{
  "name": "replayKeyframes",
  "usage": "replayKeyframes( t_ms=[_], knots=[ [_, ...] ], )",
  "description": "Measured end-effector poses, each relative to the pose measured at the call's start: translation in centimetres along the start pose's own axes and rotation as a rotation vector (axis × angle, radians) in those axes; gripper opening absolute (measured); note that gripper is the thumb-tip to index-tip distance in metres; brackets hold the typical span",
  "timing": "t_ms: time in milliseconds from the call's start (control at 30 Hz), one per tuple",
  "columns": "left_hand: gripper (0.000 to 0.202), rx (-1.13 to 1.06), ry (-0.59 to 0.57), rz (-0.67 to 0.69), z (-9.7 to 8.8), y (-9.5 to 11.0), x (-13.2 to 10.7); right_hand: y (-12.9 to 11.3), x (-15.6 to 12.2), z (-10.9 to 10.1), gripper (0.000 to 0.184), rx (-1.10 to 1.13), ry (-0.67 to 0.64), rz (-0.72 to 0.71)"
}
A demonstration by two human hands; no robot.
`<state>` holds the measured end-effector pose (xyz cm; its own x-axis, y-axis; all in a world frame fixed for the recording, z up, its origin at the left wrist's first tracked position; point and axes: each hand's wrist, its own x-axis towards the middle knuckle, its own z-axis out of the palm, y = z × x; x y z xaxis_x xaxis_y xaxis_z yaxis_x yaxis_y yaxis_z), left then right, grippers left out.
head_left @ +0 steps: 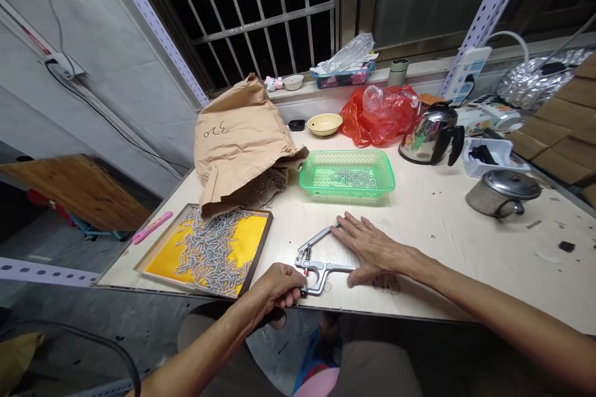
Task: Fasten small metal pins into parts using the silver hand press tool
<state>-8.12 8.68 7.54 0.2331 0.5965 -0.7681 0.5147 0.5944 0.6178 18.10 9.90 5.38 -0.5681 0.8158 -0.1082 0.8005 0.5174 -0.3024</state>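
A silver hand press tool (320, 270) with a spring and two handles lies near the front edge of the table. At its jaw, my left hand (278, 285) is closed, fingertips pinched together beside a red part and a small black end. What those fingers hold is too small to make out. My right hand (370, 248) has its fingers stretched out over the end of the upper handle, the thumb near the lower handle's end. To the left, a shallow yellow-lined tray (162, 260) bears a heap of small silver metal pieces (207, 251).
A brown paper bag (239, 136) opens toward the tray, more metal pieces at its mouth. Behind the tool stands a green plastic basket (310, 186) with some pieces inside. A pink-handled object (152, 227), a kettle (433, 134) and a lidded metal pot (488, 198) also stand about.
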Motion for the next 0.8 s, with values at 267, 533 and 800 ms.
replayKeyframes(
  t_ms=[267, 533, 800],
  knots=[
    [0.026, 0.018, 0.053, -0.011, 0.6, 0.2, -0.5, -0.9, 0.5, -1.7, 0.101, 0.012, 0.081, -0.011],
    [0.027, 0.259, 0.237, 0.103, 1.2, -0.3, -2.0, -2.7, -0.3, -1.9, 0.045, -0.019, 0.1, 0.046],
    [0.046, 1.068, 0.546, 0.744, 4.4, 1.0, -1.8, -3.2, -0.5, -1.5, 0.04, -0.041, 0.127, 0.063]
  ],
)
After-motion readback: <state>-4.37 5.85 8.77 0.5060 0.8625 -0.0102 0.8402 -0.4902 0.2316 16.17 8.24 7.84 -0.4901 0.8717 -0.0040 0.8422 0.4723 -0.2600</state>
